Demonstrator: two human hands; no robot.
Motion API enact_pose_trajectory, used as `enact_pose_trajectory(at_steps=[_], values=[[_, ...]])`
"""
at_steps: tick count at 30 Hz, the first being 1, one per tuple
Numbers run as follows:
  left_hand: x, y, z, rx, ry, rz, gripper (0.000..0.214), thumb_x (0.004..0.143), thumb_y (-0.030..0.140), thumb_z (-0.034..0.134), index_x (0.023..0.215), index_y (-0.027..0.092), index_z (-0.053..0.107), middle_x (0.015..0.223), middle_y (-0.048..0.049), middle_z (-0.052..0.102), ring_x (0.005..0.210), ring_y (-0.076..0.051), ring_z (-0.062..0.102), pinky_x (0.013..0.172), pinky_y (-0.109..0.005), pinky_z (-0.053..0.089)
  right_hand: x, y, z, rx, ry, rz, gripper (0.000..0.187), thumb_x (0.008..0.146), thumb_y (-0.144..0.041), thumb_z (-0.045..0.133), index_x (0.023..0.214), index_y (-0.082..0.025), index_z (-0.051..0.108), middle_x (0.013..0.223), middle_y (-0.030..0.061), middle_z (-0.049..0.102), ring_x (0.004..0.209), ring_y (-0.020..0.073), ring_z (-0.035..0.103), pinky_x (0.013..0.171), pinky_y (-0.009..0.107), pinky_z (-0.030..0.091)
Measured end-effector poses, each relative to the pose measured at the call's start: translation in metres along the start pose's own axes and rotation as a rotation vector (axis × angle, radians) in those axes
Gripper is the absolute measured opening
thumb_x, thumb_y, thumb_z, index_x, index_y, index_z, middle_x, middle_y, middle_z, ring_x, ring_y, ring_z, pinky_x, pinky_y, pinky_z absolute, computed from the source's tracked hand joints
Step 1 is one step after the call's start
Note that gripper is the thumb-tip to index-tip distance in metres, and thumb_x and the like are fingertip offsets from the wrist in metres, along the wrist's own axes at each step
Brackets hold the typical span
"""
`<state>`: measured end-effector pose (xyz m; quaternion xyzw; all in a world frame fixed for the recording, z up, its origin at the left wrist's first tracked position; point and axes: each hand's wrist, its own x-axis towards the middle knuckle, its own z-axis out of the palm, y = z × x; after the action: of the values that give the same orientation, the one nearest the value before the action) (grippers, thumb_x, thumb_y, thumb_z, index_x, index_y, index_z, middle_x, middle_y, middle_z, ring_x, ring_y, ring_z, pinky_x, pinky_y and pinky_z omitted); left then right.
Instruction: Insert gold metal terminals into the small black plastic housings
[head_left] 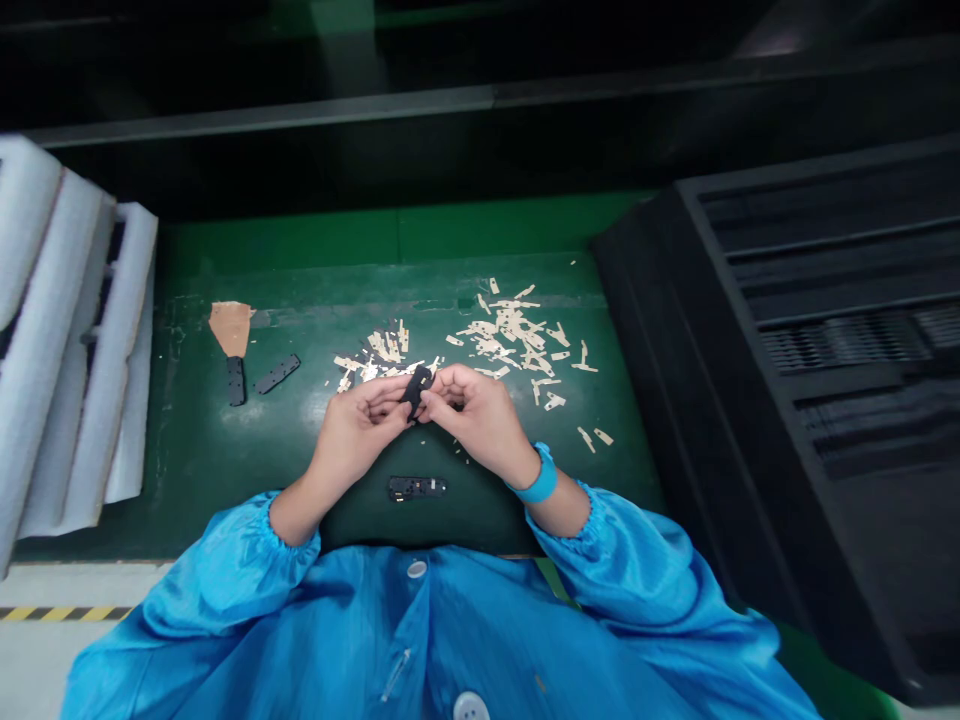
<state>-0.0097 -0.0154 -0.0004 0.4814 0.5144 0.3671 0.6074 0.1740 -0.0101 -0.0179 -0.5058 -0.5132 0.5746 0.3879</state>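
Note:
A small black plastic part (415,392) is held up between both hands over the green table. My left hand (363,418) pinches its left side between thumb and fingers. From the right, my right hand (474,408) grips the upper end with thumb and forefinger. Below the hands lies a similar black part (418,487) with small metal contacts. Just beyond the fingers is a pile of pale strips (384,350), partly hidden by my hands. A larger scatter of pale cut pieces (517,335) spreads to the right.
To the left lie a tan-bladed tool with a dark handle (231,330) and another black part (277,374). Grey-white foam sheets (82,350) stand at the left edge. Black slotted crates (720,400) rise along the right side of the green table (225,480).

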Motion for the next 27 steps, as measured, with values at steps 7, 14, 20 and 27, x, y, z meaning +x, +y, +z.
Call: enact_pose_trajectory(at_steps=[7,14,20,27], values=[[0.0001,0.0026,0.0010,-0.038,0.006,-0.045,0.035,0.083,0.026,0.080,0.116,0.014,0.075,0.107,-0.0106,0.081,0.094,-0.022,0.080,0.089,-0.034,0.066,-0.0003,-0.0050,0.0007,0.028,0.006,0.010,0.012,0.086,-0.031,0.067,0.083,-0.022,0.060,0.070,-0.0001,0.072,0.067,0.0161,0.072,0.068,0.029,0.057],[-0.0013,0.0052,0.0026,-0.057,0.018,-0.056,0.035,0.081,0.028,0.082,0.112,0.015,0.074,0.104,-0.0100,0.081,0.093,-0.023,0.079,0.088,-0.035,0.066,0.0001,-0.0022,0.0007,0.036,0.011,0.023,0.012,0.085,-0.032,0.067,0.082,-0.022,0.060,0.071,0.0004,0.072,0.067,0.0163,0.073,0.066,0.029,0.057],[-0.0021,0.0069,0.0051,-0.084,0.015,-0.036,0.031,0.081,0.025,0.082,0.109,0.016,0.074,0.096,-0.0072,0.081,0.084,-0.019,0.079,0.084,-0.032,0.067,-0.0001,-0.0018,0.0012,0.048,0.023,0.029,0.012,0.083,-0.030,0.067,0.080,-0.022,0.059,0.068,0.0003,0.071,0.064,0.0164,0.072,0.063,0.028,0.056],[-0.0041,0.0044,0.0051,-0.039,0.017,-0.032,0.032,0.082,0.028,0.080,0.111,0.017,0.074,0.101,-0.0080,0.080,0.082,-0.018,0.078,0.081,-0.031,0.066,-0.0003,-0.0046,0.0014,0.024,0.043,0.045,0.014,0.081,-0.030,0.068,0.076,-0.022,0.057,0.066,-0.0003,0.070,0.061,0.0164,0.072,0.059,0.027,0.055]])
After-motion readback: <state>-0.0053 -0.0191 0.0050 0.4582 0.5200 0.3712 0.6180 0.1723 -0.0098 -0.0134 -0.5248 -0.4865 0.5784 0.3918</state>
